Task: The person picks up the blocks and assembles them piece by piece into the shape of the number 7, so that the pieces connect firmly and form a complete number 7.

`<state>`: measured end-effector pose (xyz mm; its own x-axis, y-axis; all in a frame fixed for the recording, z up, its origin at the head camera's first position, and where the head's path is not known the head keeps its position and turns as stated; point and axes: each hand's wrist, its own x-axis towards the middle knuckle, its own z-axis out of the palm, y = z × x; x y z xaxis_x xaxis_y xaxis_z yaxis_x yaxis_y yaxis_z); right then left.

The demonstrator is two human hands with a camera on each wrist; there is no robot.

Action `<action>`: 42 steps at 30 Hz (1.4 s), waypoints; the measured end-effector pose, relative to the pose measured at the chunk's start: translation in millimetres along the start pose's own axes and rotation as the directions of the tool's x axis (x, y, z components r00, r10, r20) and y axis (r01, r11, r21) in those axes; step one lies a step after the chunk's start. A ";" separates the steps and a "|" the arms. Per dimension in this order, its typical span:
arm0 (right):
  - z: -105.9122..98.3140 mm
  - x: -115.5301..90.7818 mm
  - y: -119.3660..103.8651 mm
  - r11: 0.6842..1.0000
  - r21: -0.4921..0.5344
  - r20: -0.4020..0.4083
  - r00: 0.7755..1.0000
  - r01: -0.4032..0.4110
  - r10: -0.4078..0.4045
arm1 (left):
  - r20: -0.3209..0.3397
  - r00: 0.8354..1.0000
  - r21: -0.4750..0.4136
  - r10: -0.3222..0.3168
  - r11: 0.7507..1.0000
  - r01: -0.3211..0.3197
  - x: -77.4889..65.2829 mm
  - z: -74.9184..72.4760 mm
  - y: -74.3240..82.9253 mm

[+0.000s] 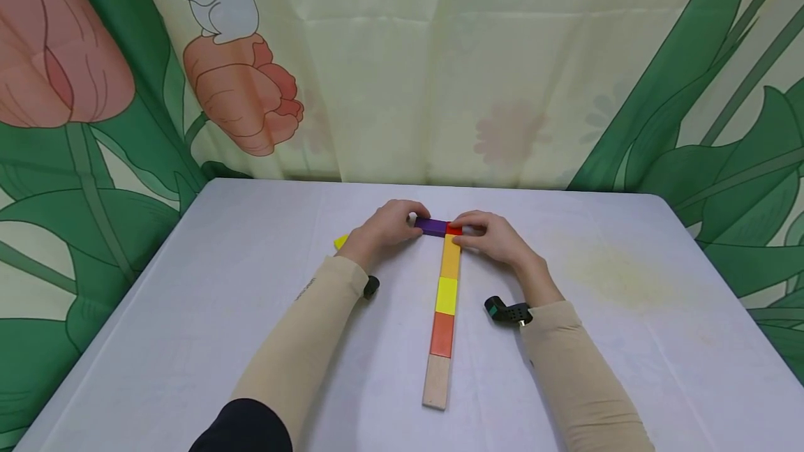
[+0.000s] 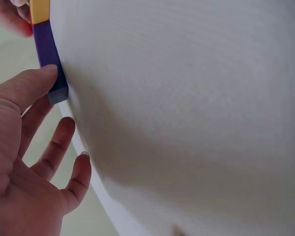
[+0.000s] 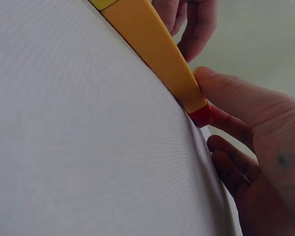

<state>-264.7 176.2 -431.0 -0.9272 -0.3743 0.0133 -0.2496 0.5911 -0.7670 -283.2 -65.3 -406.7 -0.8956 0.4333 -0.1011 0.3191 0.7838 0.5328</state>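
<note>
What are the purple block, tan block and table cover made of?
Purple block: possibly painted wood or plastic, smooth; even colour, pale sheen on its end.
Tan block: likely bare wood, matte; natural wood colour.
Table cover: looks like woven cloth, matte; fine weave texture in the wrist views.

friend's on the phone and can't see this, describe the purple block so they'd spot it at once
On the white table, find the row of blocks running away from the viewer. At its far end sits a red block; the purple block extends left from it. It is the only purple one and lies crosswise to the row.
</note>
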 end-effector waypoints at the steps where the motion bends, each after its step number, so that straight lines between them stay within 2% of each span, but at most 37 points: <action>1: -0.1 0.0 -0.1 1.000 0.000 0.000 1.000 0.000 0.000 | 0.000 1.000 0.000 0.000 1.000 0.000 -0.1 -0.1 -0.1; 13: -1.1 -0.6 -0.3 1.000 0.011 0.002 1.000 0.022 -0.022 | -0.010 1.000 -0.005 0.002 1.000 -0.002 -2.2 -0.2 2.2; 33: 0.5 -0.4 -0.9 1.000 0.016 0.009 1.000 0.014 -0.014 | 0.004 1.000 -0.075 -0.012 0.997 0.012 -7.5 -4.5 -1.8; 36: -0.7 -0.3 -1.0 1.000 0.008 0.010 1.000 0.019 -0.019 | 0.005 1.000 -0.090 -0.001 0.996 0.002 -9.8 -8.8 -0.5; 42: -1.3 2.6 -4.4 0.999 0.005 0.015 0.999 0.035 -0.035 | -0.010 0.998 -0.086 0.059 0.995 -0.059 -15.5 -19.9 1.7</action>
<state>-266.3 173.6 -426.8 -0.9137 -0.4052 0.0309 -0.2806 0.5743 -0.7690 -274.9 -79.5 -387.5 -0.8784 0.4741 -0.0613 0.3438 0.7156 0.6081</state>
